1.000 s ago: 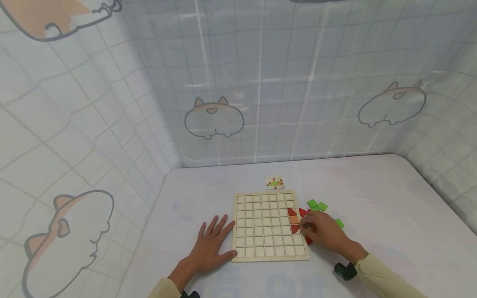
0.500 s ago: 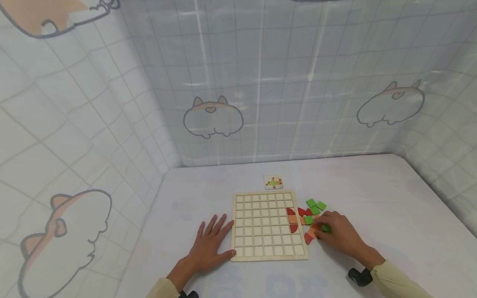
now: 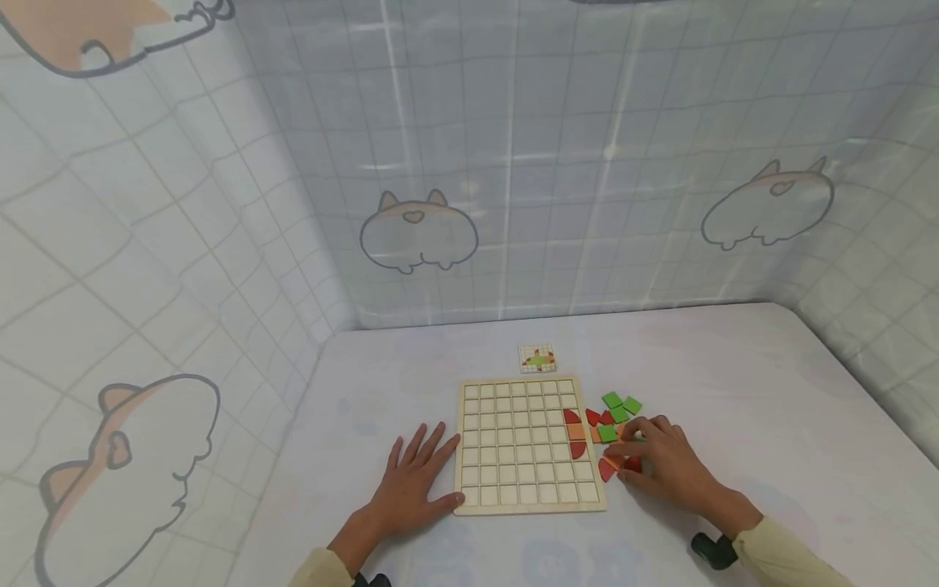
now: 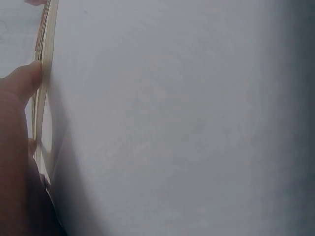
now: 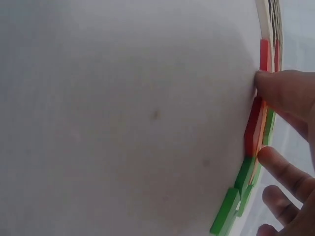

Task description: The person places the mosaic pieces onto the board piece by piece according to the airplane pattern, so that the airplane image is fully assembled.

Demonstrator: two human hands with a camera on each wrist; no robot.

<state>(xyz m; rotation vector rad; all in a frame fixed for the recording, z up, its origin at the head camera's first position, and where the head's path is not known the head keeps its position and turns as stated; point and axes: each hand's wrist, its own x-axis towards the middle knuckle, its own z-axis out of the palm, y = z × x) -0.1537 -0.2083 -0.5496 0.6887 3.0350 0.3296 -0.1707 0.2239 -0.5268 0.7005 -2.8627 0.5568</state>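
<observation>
My left hand (image 3: pixel 413 487) lies with fingers spread on the table, fingertip and thumb touching the left side of a wooden grid board (image 3: pixel 506 509). In the left wrist view its thumb (image 4: pixel 30 78) rests on the board's edge. My right hand (image 3: pixel 671 465) is over loose pieces right of the board. Its thumb and index finger pinch an orange tile (image 3: pixel 614 462), with its other fingers loosely bent. A red piece (image 3: pixel 632 464) shows beneath the hand. In the board's right column sit an orange square (image 3: pixel 576 432) and two red quarter-round pieces, above and below it.
Several green squares (image 3: pixel 612 399) and red pieces (image 3: pixel 593 417) lie beside the board, one green square (image 3: pixel 607 433) atop others. Behind the board is a small pattern card (image 3: pixel 538 358). A printed cloth (image 3: pixel 513 163) encloses the white table (image 3: pixel 704 359) at the back and sides.
My right hand has moved right from the board's edge to the loose pieces, where its thumb and index finger have come around the orange tile. The left hand stays in place.
</observation>
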